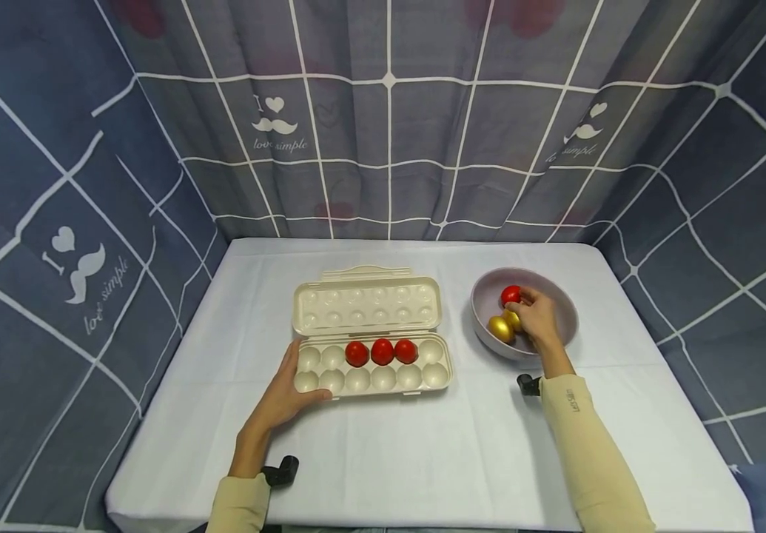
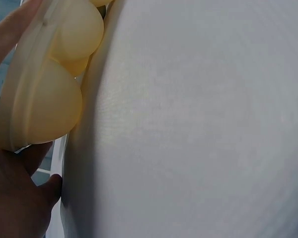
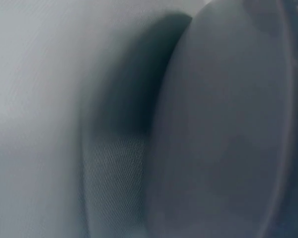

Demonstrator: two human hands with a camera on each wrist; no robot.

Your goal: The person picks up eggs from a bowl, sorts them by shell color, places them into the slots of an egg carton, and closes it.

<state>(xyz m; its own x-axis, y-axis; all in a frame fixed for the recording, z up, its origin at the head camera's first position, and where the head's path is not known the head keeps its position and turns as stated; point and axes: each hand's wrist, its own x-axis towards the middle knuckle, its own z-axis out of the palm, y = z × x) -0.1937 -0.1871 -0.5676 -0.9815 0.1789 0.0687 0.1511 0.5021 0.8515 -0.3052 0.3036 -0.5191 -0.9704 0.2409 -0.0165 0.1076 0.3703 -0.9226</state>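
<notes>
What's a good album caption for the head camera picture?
Left hand grips an open cream plastic egg carton holding three red eggs; right hand is inside a round mauve bowl.

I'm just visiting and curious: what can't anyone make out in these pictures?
- Head view: the right hand partly covers a shiny golden egg beside a glossy red egg; which it grips, if either, is unclear.
- Right wrist view: the outer wall of the round mauve bowl hides its contents.
- Left wrist view: the top edge cuts off the cream, hollowed egg carton.
</notes>
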